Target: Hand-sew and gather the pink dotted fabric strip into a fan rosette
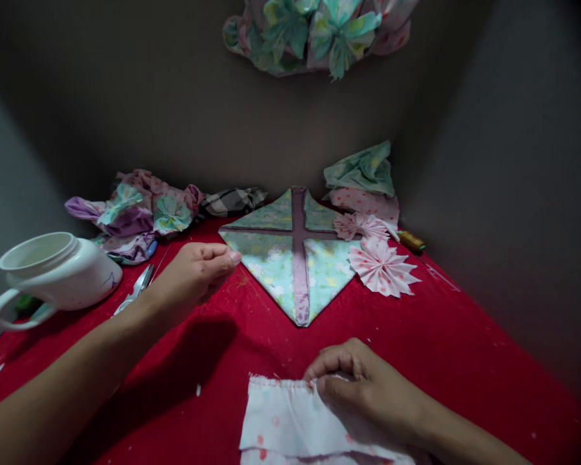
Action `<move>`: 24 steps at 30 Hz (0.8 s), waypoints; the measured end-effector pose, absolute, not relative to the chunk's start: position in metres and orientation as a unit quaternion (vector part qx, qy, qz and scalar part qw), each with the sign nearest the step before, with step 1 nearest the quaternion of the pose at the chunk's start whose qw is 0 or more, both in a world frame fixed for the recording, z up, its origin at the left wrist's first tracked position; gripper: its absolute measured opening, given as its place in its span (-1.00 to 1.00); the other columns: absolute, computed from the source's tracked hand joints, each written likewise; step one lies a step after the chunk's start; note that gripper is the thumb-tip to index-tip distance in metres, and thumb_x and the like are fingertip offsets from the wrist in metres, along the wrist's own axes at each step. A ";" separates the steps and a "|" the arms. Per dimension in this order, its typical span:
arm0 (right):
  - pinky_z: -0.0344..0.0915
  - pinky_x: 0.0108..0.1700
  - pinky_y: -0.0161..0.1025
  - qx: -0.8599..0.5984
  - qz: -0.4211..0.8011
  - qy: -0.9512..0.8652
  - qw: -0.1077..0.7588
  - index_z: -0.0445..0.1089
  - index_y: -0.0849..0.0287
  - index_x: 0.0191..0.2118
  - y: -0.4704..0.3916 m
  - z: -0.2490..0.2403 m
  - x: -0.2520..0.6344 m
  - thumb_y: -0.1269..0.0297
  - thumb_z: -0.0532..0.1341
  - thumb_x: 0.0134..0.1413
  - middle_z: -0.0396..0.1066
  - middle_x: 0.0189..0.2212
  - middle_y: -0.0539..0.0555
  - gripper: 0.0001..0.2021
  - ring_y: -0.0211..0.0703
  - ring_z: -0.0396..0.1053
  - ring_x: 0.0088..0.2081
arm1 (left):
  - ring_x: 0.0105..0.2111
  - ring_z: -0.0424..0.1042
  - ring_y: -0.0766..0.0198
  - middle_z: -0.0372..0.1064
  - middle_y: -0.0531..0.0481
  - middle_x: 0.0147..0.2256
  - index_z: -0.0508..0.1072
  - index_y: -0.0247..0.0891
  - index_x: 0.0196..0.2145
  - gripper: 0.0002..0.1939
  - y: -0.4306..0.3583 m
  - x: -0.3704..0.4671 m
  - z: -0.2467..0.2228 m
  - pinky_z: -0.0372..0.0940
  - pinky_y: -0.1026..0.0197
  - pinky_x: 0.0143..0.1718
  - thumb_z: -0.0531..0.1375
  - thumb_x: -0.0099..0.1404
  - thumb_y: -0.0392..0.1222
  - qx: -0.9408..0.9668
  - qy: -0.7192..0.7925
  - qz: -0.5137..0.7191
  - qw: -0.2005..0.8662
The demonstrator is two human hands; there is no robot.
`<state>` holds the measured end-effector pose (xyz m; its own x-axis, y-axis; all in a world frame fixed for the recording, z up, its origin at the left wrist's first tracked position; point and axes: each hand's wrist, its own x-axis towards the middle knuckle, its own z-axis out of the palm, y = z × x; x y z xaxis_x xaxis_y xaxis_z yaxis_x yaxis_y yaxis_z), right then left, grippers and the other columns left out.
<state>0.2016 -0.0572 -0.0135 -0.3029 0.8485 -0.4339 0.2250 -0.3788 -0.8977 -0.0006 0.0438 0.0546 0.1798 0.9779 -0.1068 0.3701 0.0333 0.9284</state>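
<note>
A strip of white cloth with red dots (283, 413) lies at the front, its upper edge frayed and slightly gathered. My right hand (353, 381) pinches that edge between thumb and fingers. My left hand (206, 265) is raised to the left, thumb and forefinger pressed together; whatever is between them is too fine to make out. Just beyond it lies a folded diamond-shaped piece of mint floral fabric (266, 265) with a mauve cross of strips (299, 258). Two pleated pink dotted fabric fans (383, 266) rest at its right side.
A white mug-like pot (84, 274) stands at left, with scissors (138, 287) beside it. Crumpled fabric pieces with bows (145, 210) lie behind. Folded green cloth (361, 171) and a thread spool (410, 241) sit back right. Red cloth (445, 368) covers the surface; walls enclose it.
</note>
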 end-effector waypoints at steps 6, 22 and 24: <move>0.05 -0.53 -0.39 -0.540 0.622 -0.513 0.242 0.49 0.23 -0.51 -0.058 -0.012 0.201 0.38 0.13 -0.20 0.34 -0.64 -0.02 -0.82 -0.35 0.15 -0.60 | -0.68 -0.13 0.47 -0.11 0.20 -0.68 0.13 -0.24 -0.58 -0.76 0.050 -0.010 0.056 -0.19 0.38 -0.67 0.05 0.19 -0.14 0.652 0.562 0.350 0.370; 0.08 -0.47 -0.36 -0.533 0.612 -0.521 0.265 0.49 0.26 -0.46 -0.057 -0.015 0.202 0.39 0.12 -0.18 0.40 -0.57 0.03 -0.81 -0.30 0.20 -0.54 | -0.55 0.17 0.38 0.21 0.12 -0.57 0.36 -0.29 -0.44 -0.87 0.033 -0.006 0.040 0.05 0.37 -0.53 0.07 0.13 -0.20 0.789 0.443 0.104 0.413; 0.09 -0.47 -0.36 -0.525 0.615 -0.522 0.270 0.49 0.25 -0.45 -0.057 -0.014 0.203 0.39 0.12 -0.18 0.40 -0.56 0.03 -0.81 -0.30 0.22 -0.53 | -0.53 0.19 0.37 0.25 0.10 -0.53 0.38 -0.30 -0.44 -0.88 0.016 0.000 0.031 0.05 0.39 -0.54 0.07 0.11 -0.24 0.776 0.369 -0.037 0.511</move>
